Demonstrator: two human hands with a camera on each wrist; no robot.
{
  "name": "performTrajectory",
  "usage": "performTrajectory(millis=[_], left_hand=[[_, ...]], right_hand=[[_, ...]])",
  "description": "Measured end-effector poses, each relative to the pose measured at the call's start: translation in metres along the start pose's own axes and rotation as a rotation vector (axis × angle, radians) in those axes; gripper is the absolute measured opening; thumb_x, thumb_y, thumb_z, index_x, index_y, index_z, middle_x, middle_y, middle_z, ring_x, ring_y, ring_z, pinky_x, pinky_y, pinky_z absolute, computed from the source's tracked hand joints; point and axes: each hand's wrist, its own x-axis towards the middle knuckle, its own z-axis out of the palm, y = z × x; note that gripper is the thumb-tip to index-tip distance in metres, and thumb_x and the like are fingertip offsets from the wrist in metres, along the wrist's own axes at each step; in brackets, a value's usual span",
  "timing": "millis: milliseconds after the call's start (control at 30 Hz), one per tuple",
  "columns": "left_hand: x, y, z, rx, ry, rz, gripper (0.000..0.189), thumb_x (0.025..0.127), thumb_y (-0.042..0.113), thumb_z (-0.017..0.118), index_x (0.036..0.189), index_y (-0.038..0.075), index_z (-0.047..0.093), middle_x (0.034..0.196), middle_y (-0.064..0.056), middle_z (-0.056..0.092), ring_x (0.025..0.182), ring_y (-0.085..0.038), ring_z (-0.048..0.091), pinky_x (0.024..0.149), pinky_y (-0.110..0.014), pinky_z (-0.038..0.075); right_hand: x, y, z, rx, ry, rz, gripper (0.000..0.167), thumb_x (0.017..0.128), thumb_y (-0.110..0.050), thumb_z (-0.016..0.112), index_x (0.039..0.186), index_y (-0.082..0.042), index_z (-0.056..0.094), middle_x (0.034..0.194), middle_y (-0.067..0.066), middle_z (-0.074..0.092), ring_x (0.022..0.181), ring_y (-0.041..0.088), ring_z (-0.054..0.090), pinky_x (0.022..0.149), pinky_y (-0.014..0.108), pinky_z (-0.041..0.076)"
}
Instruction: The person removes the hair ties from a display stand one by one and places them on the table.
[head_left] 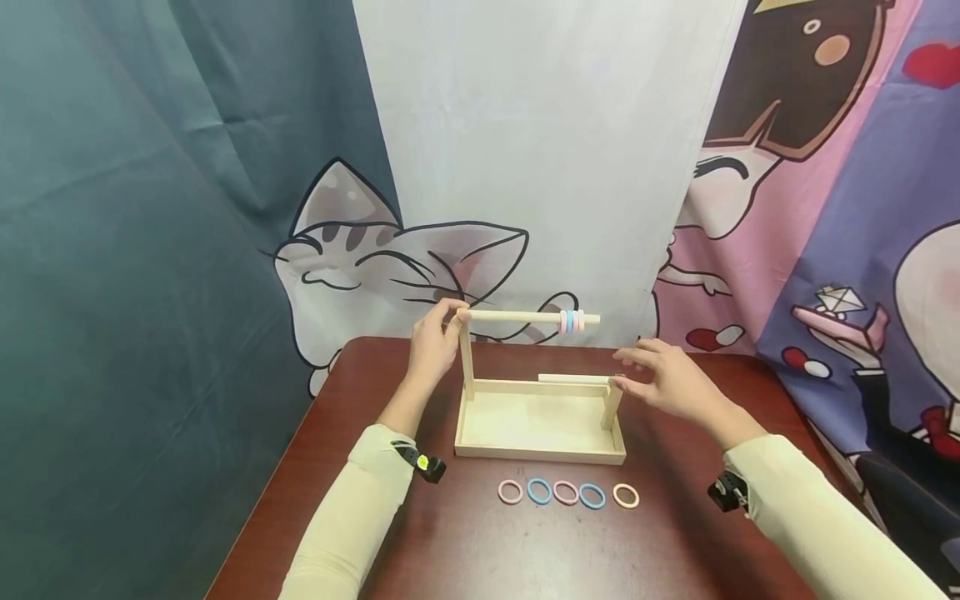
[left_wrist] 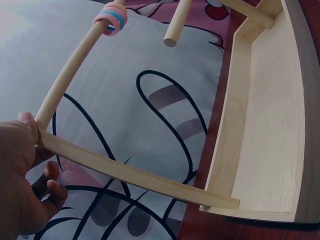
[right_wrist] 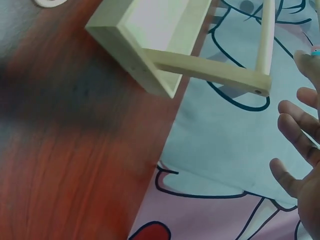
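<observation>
A pale wooden stand has a shallow tray base [head_left: 540,456], a tall post [head_left: 467,360] at its left and a shorter post [head_left: 611,408] at its right. From the tall post's top, an upper rod [head_left: 513,317] reaches right, with a small stack of pink, blue and pale rings [left_wrist: 111,20] near its free end. My left hand [head_left: 437,340] pinches the corner where post and upper rod meet. A lower rod [right_wrist: 267,40] extends leftward from the short post. My right hand [head_left: 670,379] is beside that post's top, fingers spread and holding nothing.
In front of the tray, several loose rings lie in a row on the dark red table [head_left: 465,542], among them a pink ring [head_left: 511,492], a blue ring [head_left: 539,491] and a cream ring [head_left: 626,496]. A printed curtain [head_left: 570,167] hangs behind the table.
</observation>
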Motion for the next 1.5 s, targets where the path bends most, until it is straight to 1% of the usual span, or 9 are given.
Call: performTrajectory(millis=[167, 367, 467, 567, 733, 867, 1067, 1400, 1500], left_hand=[[0.0, 0.001, 0.0, -0.004, -0.01, -0.007, 0.033, 0.104, 0.048, 0.067, 0.124, 0.023, 0.075, 0.105, -0.007, 0.079, 0.088, -0.028, 0.071, 0.088, -0.053, 0.059], [-0.001, 0.003, 0.0, 0.001, 0.007, 0.0, 0.034, 0.104, 0.046, 0.067, 0.124, 0.021, 0.076, 0.107, -0.008, 0.08, 0.087, -0.029, 0.071, 0.086, -0.053, 0.059], [-0.002, 0.004, 0.0, -0.005, 0.013, -0.008, 0.032, 0.104, 0.044, 0.068, 0.124, 0.02, 0.076, 0.107, -0.009, 0.08, 0.087, -0.03, 0.071, 0.086, -0.053, 0.059], [-0.004, 0.004, -0.001, -0.002, 0.017, -0.012, 0.03, 0.105, 0.043, 0.069, 0.124, 0.021, 0.076, 0.107, -0.008, 0.08, 0.086, -0.029, 0.071, 0.084, -0.052, 0.059], [-0.004, 0.003, -0.001, 0.004, 0.019, -0.002, 0.027, 0.105, 0.04, 0.07, 0.124, 0.022, 0.075, 0.107, -0.008, 0.081, 0.085, -0.027, 0.071, 0.083, -0.051, 0.058], [-0.005, 0.003, -0.001, 0.006, 0.016, -0.001, 0.029, 0.105, 0.041, 0.07, 0.125, 0.021, 0.076, 0.106, -0.008, 0.08, 0.085, -0.027, 0.071, 0.082, -0.05, 0.058], [-0.004, 0.003, 0.0, -0.006, 0.019, -0.002, 0.027, 0.105, 0.04, 0.07, 0.124, 0.021, 0.076, 0.105, -0.008, 0.08, 0.087, -0.028, 0.072, 0.084, -0.052, 0.059], [-0.004, 0.003, 0.001, -0.001, 0.023, 0.001, 0.029, 0.104, 0.042, 0.07, 0.123, 0.021, 0.076, 0.105, -0.008, 0.08, 0.085, -0.028, 0.072, 0.084, -0.051, 0.06], [-0.004, 0.002, 0.0, -0.005, 0.023, 0.0, 0.028, 0.104, 0.042, 0.07, 0.122, 0.021, 0.076, 0.105, -0.007, 0.08, 0.085, -0.027, 0.072, 0.084, -0.05, 0.06]], right_hand=[[0.011, 0.0, 0.003, 0.005, 0.043, 0.012, 0.039, 0.085, -0.019, 0.097, 0.117, -0.003, 0.082, 0.099, 0.012, 0.077, 0.087, 0.028, 0.074, 0.076, 0.048, 0.06], [0.022, -0.003, 0.004, 0.016, 0.038, 0.092, 0.057, 0.087, -0.022, 0.096, 0.134, 0.003, 0.075, 0.113, 0.02, 0.08, 0.095, 0.035, 0.075, 0.082, 0.055, 0.061], [0.027, -0.004, 0.006, 0.035, 0.035, 0.113, 0.064, 0.088, -0.021, 0.096, 0.14, 0.006, 0.071, 0.116, 0.021, 0.08, 0.099, 0.038, 0.074, 0.084, 0.057, 0.06], [0.032, -0.005, 0.008, 0.046, 0.037, 0.12, 0.067, 0.088, -0.02, 0.095, 0.143, 0.007, 0.067, 0.118, 0.021, 0.079, 0.098, 0.039, 0.073, 0.085, 0.058, 0.059], [0.039, -0.005, 0.009, 0.05, 0.023, 0.149, 0.074, 0.09, -0.023, 0.094, 0.152, 0.004, 0.061, 0.123, 0.018, 0.078, 0.101, 0.037, 0.073, 0.089, 0.058, 0.059], [0.044, -0.007, 0.009, 0.062, 0.014, 0.161, 0.075, 0.091, -0.022, 0.093, 0.154, 0.003, 0.06, 0.128, 0.021, 0.076, 0.105, 0.037, 0.072, 0.092, 0.059, 0.058], [0.055, -0.011, 0.01, 0.078, 0.004, 0.167, 0.07, 0.094, -0.019, 0.091, 0.154, 0.0, 0.061, 0.131, 0.022, 0.074, 0.109, 0.038, 0.068, 0.094, 0.059, 0.056], [0.067, -0.011, 0.017, 0.095, 0.038, 0.115, 0.063, 0.091, -0.01, 0.092, 0.147, 0.0, 0.067, 0.134, 0.025, 0.073, 0.107, 0.039, 0.066, 0.094, 0.06, 0.055], [0.07, -0.013, 0.018, 0.096, 0.048, 0.108, 0.062, 0.09, -0.009, 0.092, 0.146, 0.001, 0.068, 0.134, 0.025, 0.073, 0.112, 0.043, 0.067, 0.098, 0.063, 0.055]])
